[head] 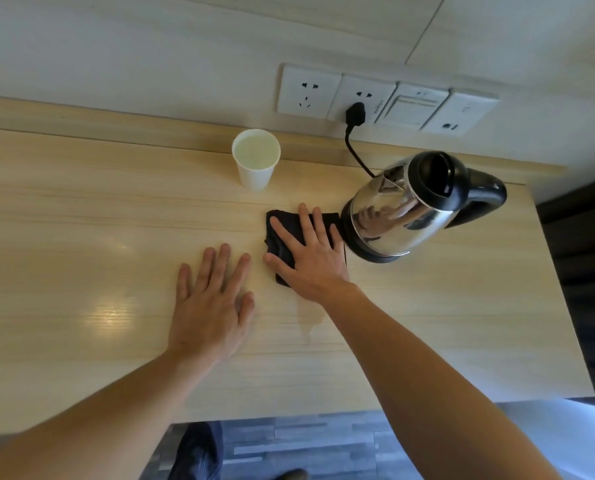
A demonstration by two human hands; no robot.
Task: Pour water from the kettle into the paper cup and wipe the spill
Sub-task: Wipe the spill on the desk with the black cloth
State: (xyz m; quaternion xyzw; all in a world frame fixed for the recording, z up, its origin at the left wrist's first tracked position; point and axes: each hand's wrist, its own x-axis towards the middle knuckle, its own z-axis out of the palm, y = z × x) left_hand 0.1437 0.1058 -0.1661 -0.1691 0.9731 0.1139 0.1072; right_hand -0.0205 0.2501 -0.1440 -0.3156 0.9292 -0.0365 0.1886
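A white paper cup (256,160) filled with water stands near the back of the wooden table (81,220). The steel kettle (406,209) with a black lid and handle sits on its black base at the right. My right hand (306,258) lies flat, fingers spread, pressing on a folded dark cloth (282,251) just left of the kettle base. A wet streak of spilled water (309,317) shows on the table below that hand. My left hand (213,299) rests flat on the table, palm down, holding nothing.
A black plug and cord (354,133) run from the wall socket strip (375,98) down to the kettle. The table's right edge (559,289) and front edge drop to a grey floor. A dark shoe (195,455) is visible below the table front.
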